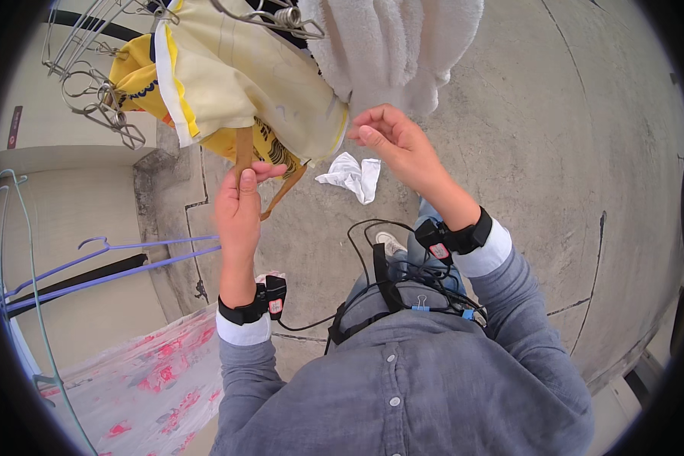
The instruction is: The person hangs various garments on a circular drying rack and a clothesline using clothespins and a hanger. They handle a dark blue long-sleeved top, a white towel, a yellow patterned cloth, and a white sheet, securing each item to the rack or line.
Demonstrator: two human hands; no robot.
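Note:
A cream and yellow cloth item (233,85) with dark printing hangs at the upper left, among metal wire clips (105,105). My left hand (240,199) pinches a brown fabric strap (244,149) that hangs from it, between thumb and fingers. Lower down, a second stretch of brown strap (285,191) dangles to the right of that hand. My right hand (396,142) is raised beside the cloth's right edge, its fingers curled and apart, with nothing seen in it. Just above it hangs a fluffy white textile (393,51).
A crumpled white cloth (353,175) appears below the hanging things, against the concrete floor (518,142). Purple hangers (114,268) and a green hanger (33,256) are at the left. Floral fabric (165,382) spreads at the lower left. Black cables (422,273) cross my waist.

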